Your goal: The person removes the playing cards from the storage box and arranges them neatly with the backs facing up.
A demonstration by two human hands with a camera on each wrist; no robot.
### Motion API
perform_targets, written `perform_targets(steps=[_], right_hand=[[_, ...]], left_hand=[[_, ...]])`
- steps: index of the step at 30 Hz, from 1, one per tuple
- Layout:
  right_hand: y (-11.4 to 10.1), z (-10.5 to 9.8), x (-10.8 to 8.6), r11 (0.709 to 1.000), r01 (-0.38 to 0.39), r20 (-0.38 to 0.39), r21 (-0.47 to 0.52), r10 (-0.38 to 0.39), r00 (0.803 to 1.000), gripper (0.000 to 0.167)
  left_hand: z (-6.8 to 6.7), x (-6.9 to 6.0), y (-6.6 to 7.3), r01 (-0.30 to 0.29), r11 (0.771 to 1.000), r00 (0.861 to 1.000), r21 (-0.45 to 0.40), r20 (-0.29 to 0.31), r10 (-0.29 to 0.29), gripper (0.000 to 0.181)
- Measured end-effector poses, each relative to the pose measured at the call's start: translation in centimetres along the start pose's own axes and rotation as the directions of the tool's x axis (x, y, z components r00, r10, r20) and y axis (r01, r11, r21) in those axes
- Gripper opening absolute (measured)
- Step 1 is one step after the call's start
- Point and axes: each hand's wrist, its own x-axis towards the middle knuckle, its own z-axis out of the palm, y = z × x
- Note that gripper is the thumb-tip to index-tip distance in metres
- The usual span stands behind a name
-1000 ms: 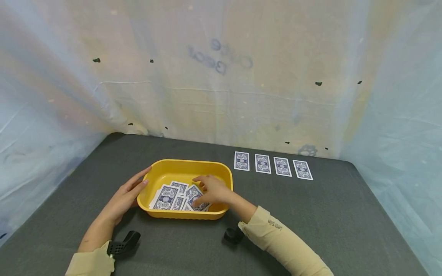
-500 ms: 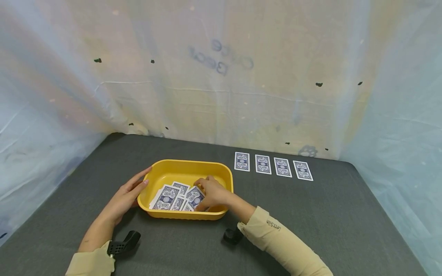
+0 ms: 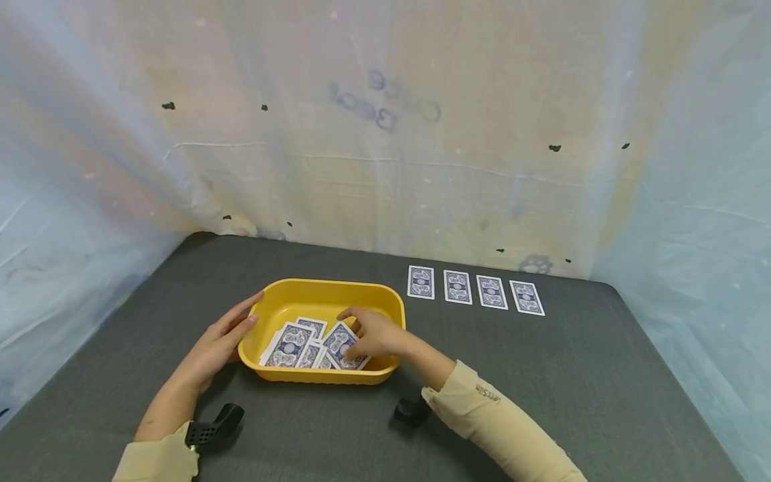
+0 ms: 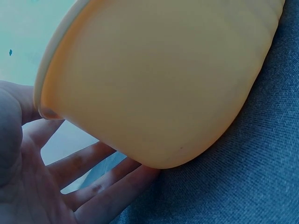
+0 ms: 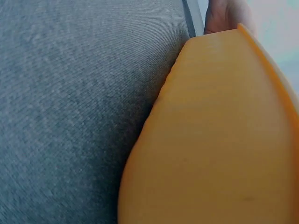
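Note:
Inside a yellow tray (image 3: 277, 294) on the dark table, several playing cards lie face down and overlapping, their backs blue and white. At the tray's left end, my left hand (image 3: 217, 345) holds it with the thumb over the rim and the other fingers against the outside wall. Over the tray's right part, my right hand (image 3: 379, 335) has its thumb touching a tilted card (image 3: 338, 340), with the fingers spread above it. The fingers' undersides are hidden. In the right wrist view, the tray's wall (image 5: 215, 126) blocks that hand from sight.
Beyond the tray to the right, several face-down cards stand apart in a row, from the leftmost card (image 3: 421, 282) to the rightmost card (image 3: 527, 298). The dark grey cloth (image 3: 542, 388) covers the table. A pale sheet (image 3: 385, 194) hangs behind it.
My right hand's fingers come closer together over the right card, then spread a little again. That card shifts slightly. The left hand and the tray stay nearly where they were.

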Motion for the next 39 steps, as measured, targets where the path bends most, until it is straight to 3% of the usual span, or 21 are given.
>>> perform_targets(steps=[6,17,24,35,39], right_hand=[[-0.1,-0.5,-0.4,0.999,0.024,-0.035,0.027,-0.023,0.999,0.058],[0.6,-1.7,-1.4,0.966,0.091,-0.153,0.243,-0.055,0.987,0.058],[1.3,-2.2,-2.0,0.955,0.103,-0.212,0.278,-0.043,0.976,0.058],[2.3,-2.6,-2.9,0.908,0.193,-0.396,0.371,-0.034,0.918,0.058],[2.6,-2.7,-3.0,0.888,0.199,-0.448,0.415,0.009,0.894,0.057]], left_hand=[[0.1,0.0,0.1,0.008,1.0,1.0,0.007,-0.004,-0.008,0.064],[0.0,0.0,0.0,-0.004,1.0,1.0,0.007,-0.002,0.004,0.063],[0.0,0.1,-0.1,-0.007,1.0,1.0,0.006,-0.005,0.007,0.063],[0.0,0.2,-0.3,-0.009,1.0,1.0,0.004,-0.01,0.009,0.063],[0.1,0.2,-0.3,-0.002,1.0,1.0,0.003,-0.01,0.002,0.063]])
